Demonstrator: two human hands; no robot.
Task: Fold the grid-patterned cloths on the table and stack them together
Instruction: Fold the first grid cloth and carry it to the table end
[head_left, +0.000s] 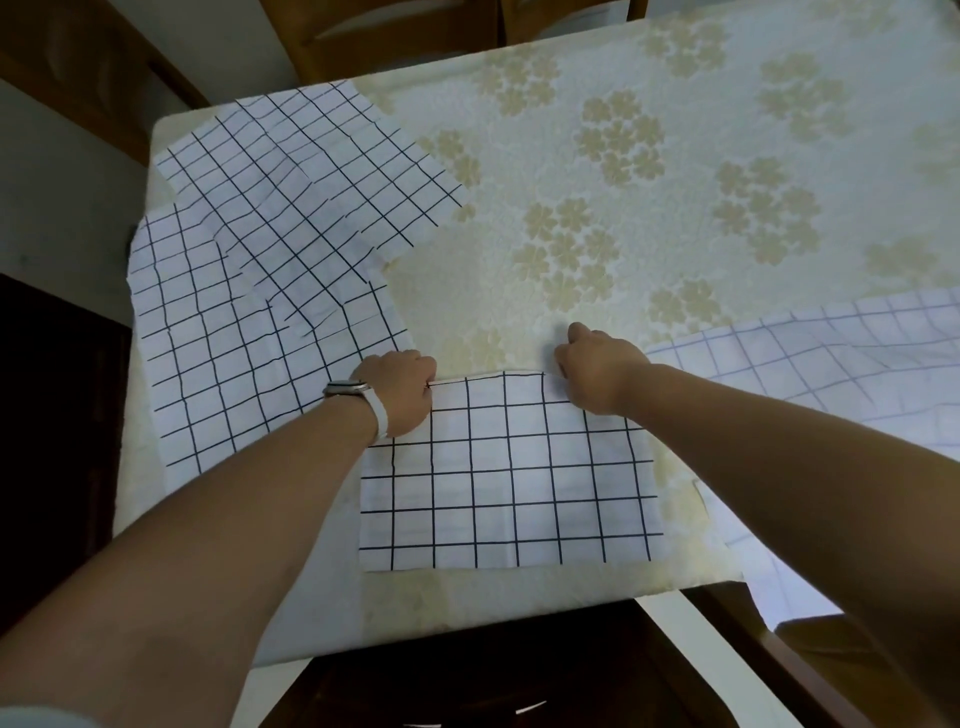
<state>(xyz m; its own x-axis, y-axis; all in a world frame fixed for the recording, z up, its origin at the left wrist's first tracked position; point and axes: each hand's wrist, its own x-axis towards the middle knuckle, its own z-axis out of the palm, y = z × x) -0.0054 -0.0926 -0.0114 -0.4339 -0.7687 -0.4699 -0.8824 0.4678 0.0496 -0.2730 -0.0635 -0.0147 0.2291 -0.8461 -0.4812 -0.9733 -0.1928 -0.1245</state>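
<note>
A white cloth with a dark grid (511, 478) lies flat near the table's front edge. My left hand (400, 392) pinches its far left corner and my right hand (597, 369) pinches its far right corner, both pressed to the table. Two more grid cloths lie spread at the left: one (311, 176) at the back left, overlapping another (228, 353) beside my left forearm. A fourth, paler grid cloth (810, 364) lies at the right and hangs over the table's right edge.
The table (649, 171) wears a cream cover with a beige flower print. Wooden chairs stand at the far side (395, 36) and at the near side (493, 680). A white watch sits on my left wrist.
</note>
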